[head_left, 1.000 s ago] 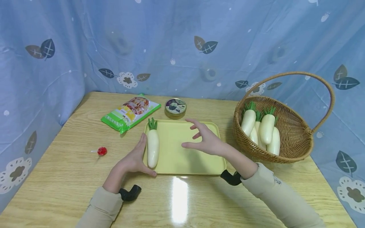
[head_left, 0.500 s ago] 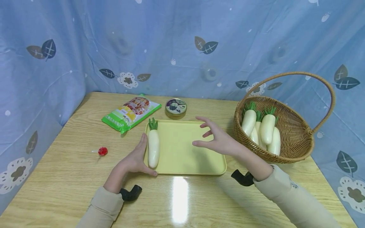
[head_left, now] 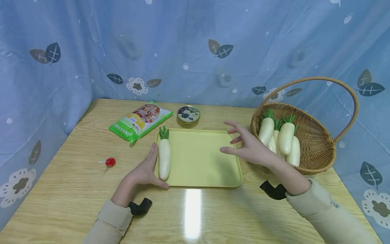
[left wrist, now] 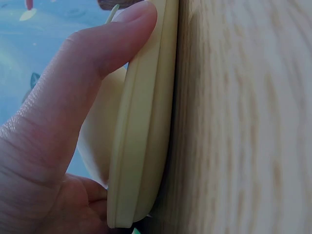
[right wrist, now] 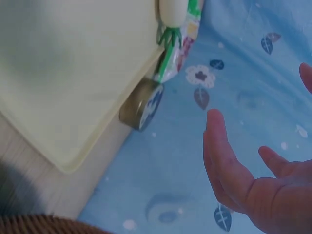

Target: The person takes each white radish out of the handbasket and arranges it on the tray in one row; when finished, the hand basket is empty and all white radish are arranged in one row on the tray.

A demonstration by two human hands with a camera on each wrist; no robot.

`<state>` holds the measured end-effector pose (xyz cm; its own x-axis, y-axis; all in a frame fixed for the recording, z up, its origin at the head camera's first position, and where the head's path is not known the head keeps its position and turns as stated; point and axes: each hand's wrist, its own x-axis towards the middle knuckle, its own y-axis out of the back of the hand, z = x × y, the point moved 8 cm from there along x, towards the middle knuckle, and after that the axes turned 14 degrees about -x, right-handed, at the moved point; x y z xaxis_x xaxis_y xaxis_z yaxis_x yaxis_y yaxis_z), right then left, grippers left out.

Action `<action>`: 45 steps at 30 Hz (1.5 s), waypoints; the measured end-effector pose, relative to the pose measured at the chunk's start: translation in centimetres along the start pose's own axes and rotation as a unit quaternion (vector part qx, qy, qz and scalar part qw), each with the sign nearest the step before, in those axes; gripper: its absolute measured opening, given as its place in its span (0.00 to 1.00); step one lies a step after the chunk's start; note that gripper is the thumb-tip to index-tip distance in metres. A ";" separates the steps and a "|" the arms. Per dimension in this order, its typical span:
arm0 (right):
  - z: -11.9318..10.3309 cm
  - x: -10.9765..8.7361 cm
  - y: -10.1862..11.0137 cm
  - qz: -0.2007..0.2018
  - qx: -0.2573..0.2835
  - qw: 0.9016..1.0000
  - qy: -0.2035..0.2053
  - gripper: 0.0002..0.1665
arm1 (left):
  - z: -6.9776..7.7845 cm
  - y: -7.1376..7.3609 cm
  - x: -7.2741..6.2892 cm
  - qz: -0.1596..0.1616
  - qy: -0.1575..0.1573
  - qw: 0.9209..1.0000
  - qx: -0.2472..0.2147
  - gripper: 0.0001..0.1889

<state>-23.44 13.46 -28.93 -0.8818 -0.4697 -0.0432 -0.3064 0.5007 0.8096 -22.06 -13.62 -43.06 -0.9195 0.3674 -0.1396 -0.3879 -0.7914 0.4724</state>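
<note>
A yellow tray (head_left: 201, 162) lies on the table. One white radish (head_left: 165, 159) with green tops rests along its left side. My left hand (head_left: 142, 172) holds the tray's near left corner, the thumb on the front rim and the fingers along the left side. In the left wrist view the thumb (left wrist: 97, 58) bends over the tray rim (left wrist: 141, 122). My right hand (head_left: 250, 145) hovers over the gap between tray and basket, fingers spread and holding nothing. Several white radishes (head_left: 285, 138) lean inside the wicker basket (head_left: 317, 145) beyond it.
A green and white food packet (head_left: 140, 122) lies at the back left. Beside it stands a round tin (head_left: 188, 116), close behind the tray. A red lollipop (head_left: 110, 162) lies to the left. The basket's tall handle (head_left: 350, 91) arches up on the right. A blue curtain (head_left: 182, 51) hangs behind the table.
My right hand has moved right, from over the tray to its right edge near the basket, staying empty. The left hand, tray and radish have kept their places.
</note>
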 end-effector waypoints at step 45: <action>6.7 -3.7 8.3 -0.041 -0.060 0.993 -0.089 0.50 | -0.2 0.1 0.3 -0.001 0.007 1.000 -0.010 0.78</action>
<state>-25.13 24.25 -25.98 -0.9086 -0.3632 -0.2062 -0.3441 0.3712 0.8624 -22.34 -13.68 -43.21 -0.9195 0.3622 -0.1529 -0.3908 -0.7999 0.4555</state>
